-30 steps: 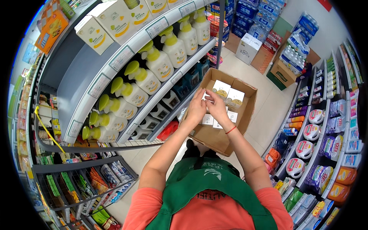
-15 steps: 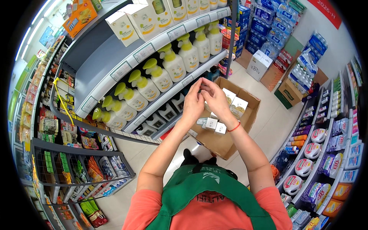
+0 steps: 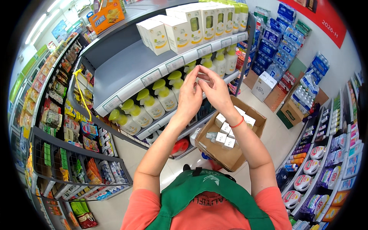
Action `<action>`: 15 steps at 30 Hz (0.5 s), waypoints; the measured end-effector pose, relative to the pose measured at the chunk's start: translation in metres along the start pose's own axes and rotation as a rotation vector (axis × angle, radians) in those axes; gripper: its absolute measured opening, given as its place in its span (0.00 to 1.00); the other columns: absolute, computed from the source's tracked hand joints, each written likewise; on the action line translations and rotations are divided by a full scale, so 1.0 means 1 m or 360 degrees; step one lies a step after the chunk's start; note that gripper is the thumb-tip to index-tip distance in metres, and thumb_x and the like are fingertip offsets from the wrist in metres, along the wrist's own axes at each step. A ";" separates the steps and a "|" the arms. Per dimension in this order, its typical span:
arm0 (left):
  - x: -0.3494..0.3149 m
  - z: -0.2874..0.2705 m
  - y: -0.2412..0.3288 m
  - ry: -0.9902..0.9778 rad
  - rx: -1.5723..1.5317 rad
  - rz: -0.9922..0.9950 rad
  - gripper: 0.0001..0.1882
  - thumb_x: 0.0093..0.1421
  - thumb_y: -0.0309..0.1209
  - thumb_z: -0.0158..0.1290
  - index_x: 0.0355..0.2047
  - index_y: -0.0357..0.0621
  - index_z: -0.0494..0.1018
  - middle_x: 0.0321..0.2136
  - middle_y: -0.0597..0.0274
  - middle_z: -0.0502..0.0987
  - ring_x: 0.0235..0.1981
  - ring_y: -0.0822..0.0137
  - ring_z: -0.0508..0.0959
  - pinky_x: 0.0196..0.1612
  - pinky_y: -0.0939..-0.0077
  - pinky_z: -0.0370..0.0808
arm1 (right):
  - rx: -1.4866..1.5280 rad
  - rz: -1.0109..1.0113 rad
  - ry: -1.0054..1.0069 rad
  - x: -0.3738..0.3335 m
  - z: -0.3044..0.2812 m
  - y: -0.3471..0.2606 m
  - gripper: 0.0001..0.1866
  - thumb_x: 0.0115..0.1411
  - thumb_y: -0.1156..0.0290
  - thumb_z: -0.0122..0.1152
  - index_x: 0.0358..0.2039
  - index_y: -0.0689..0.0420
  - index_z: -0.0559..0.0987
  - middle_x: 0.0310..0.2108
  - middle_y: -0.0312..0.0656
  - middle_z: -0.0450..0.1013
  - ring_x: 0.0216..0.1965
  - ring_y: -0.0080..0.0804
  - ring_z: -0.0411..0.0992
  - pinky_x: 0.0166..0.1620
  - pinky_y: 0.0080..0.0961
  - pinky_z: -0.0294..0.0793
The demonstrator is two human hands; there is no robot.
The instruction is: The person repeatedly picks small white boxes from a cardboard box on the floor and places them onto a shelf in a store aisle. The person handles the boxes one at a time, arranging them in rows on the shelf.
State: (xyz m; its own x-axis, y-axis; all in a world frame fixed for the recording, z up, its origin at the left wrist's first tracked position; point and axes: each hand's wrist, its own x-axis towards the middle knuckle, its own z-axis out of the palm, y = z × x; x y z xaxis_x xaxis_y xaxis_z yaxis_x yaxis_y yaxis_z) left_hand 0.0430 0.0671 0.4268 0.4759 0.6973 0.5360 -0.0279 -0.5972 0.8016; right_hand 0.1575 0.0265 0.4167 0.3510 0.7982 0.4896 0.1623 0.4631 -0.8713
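My left hand [image 3: 190,92] and my right hand [image 3: 216,91] are raised in front of the shelf, their fingertips meeting. The fingers of both are bent inward and pressed together; whatever lies between them, if anything, is hidden. Behind them runs a row of white pump bottles [image 3: 167,100] with yellow-green tops on the lower shelf. On the shelf above stand white boxes [image 3: 177,34] with green windows, grouped to the right. Below my right forearm, an open cardboard carton [image 3: 245,151] on the floor holds several small white boxes [image 3: 221,137].
A grey shelf board [image 3: 122,73] stretches left of the white boxes, with an orange box [image 3: 107,18] above. Wire racks of snacks [image 3: 92,170] stand at left. Stacked bottle packs [image 3: 283,42] and a white carton [image 3: 263,86] are at the back right; shelves with white tubs [image 3: 303,184] line the right.
The view has shifted, so the shelf and carton appear lower and further right. My hands stay together at the fingertips, now in front of the upper shelf's edge.
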 end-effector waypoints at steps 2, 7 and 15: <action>0.009 -0.013 -0.003 0.0049 0.0030 0.0113 0.27 0.64 0.15 0.42 0.65 0.37 0.62 0.58 0.49 0.71 0.58 0.60 0.73 0.58 0.70 0.72 | -0.0060 -0.0038 -0.0020 0.011 0.011 -0.013 0.24 0.62 0.78 0.55 0.60 0.65 0.70 0.56 0.50 0.70 0.55 0.39 0.73 0.53 0.31 0.77; 0.032 -0.043 0.009 0.0110 0.0054 0.0174 0.27 0.64 0.18 0.44 0.65 0.36 0.62 0.58 0.48 0.71 0.59 0.59 0.73 0.55 0.72 0.73 | -0.0231 -0.0128 0.0035 0.041 0.031 -0.030 0.26 0.60 0.75 0.59 0.60 0.64 0.70 0.56 0.51 0.70 0.56 0.40 0.72 0.54 0.32 0.76; 0.073 -0.075 0.012 0.0201 0.0086 0.0263 0.27 0.65 0.19 0.45 0.65 0.37 0.62 0.62 0.48 0.69 0.60 0.59 0.72 0.48 0.74 0.75 | -0.0467 -0.0375 0.0146 0.081 0.054 -0.047 0.26 0.59 0.72 0.61 0.58 0.64 0.72 0.56 0.52 0.69 0.56 0.42 0.71 0.54 0.32 0.74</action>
State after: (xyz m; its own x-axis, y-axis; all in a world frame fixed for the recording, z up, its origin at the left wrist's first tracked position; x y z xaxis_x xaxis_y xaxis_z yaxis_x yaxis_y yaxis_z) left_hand 0.0116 0.1408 0.4958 0.3547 0.6302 0.6907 -0.0474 -0.7257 0.6864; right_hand 0.1288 0.0902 0.4995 0.3512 0.6394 0.6839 0.5007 0.4890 -0.7143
